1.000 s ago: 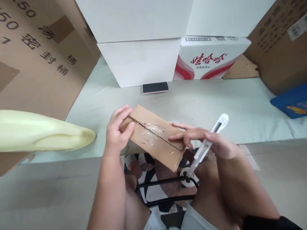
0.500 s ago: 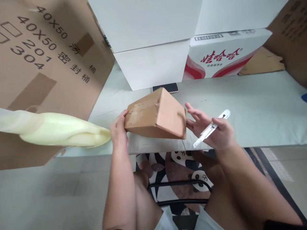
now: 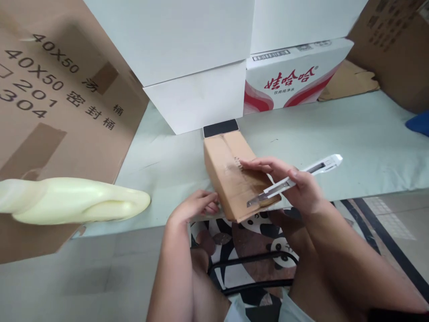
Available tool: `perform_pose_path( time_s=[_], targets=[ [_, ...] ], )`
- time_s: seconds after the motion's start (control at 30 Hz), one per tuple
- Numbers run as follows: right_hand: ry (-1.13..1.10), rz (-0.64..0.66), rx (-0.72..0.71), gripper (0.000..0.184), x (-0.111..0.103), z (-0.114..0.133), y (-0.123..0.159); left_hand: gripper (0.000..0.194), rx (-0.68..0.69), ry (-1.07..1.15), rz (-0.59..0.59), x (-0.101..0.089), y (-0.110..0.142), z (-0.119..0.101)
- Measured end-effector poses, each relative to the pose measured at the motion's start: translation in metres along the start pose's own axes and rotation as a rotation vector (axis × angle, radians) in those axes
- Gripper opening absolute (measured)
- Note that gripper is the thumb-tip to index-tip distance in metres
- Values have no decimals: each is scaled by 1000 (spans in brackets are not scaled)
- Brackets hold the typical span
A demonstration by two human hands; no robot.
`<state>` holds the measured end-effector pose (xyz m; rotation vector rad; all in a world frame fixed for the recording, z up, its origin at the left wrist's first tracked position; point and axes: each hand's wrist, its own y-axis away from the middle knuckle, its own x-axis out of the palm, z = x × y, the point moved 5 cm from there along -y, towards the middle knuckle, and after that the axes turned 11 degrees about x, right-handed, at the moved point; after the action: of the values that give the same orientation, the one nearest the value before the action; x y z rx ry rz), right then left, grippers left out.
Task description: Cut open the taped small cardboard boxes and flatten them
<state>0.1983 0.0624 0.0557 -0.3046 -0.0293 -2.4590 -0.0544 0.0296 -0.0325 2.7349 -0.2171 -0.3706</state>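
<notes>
A small brown cardboard box lies near the table's front edge, its taped seam facing up. My right hand grips a white utility knife between thumb and palm. The knife's bare metal blade slants down to the left, above the box's near end. Outstretched fingertips of that same hand rest on the box top. Against the box's left side, my left hand has its fingers curled in, with nothing seen in them. Its fingertips are partly hidden.
Just behind the box lies a dark phone. White cartons stand at the back, beside a red-and-white carton. A large brown carton and a pale yellow form are at left. A blue object lies far right.
The box has come down from a tilted hold onto the table and turned lengthwise. My left hand has left its end. My right fingers now touch its top, and the knife blade shows.
</notes>
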Motion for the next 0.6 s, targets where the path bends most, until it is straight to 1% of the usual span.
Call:
perform_pose_path(
  time_s=[0.03,0.07,0.1,0.13,0.17,0.2,0.23,0.27,0.3,0.33,0.4,0.43,0.47,0.53,0.6],
  targets=[
    [10,-3,7,50,0,-1,-1,64,38,-14,-68,-3,-3,-2],
    [31,1,16,50,1,-2,-2,65,113,-23,-175,-8,-4,-6],
    [58,7,27,51,3,-2,-2,68,237,-33,-299,-13,-4,-14],
    [83,15,37,52,5,-2,-3,69,408,-52,-406,-16,-1,-24],
    [97,25,49,53,8,-2,-4,67,607,-94,-467,-15,4,-36],
    [96,34,59,54,10,-1,-5,62,810,-166,-477,-10,10,-49],
    [90,32,63,54,11,-1,-6,56,988,-261,-448,-2,16,-59],
    [84,7,49,55,11,1,-6,50,1113,-363,-393,8,20,-66],
    [80,-45,21,54,8,4,-6,45,1173,-449,-348,16,22,-70],
    [80,-122,-17,55,5,8,-5,42,1200,-507,-336,21,22,-72],
    [95,-300,-76,57,-3,17,1,38,1204,-536,-367,25,22,-73],
    [106,-372,-83,57,-5,21,4,37,1192,-529,-381,26,23,-73],
    [124,-417,-69,55,-5,24,7,35,1177,-524,-388,26,23,-73],
    [221,-430,1,44,1,29,11,28,1162,-524,-395,27,28,-75],
    [354,-381,66,29,12,32,12,23,1161,-529,-385,30,36,-80]
  ],
)
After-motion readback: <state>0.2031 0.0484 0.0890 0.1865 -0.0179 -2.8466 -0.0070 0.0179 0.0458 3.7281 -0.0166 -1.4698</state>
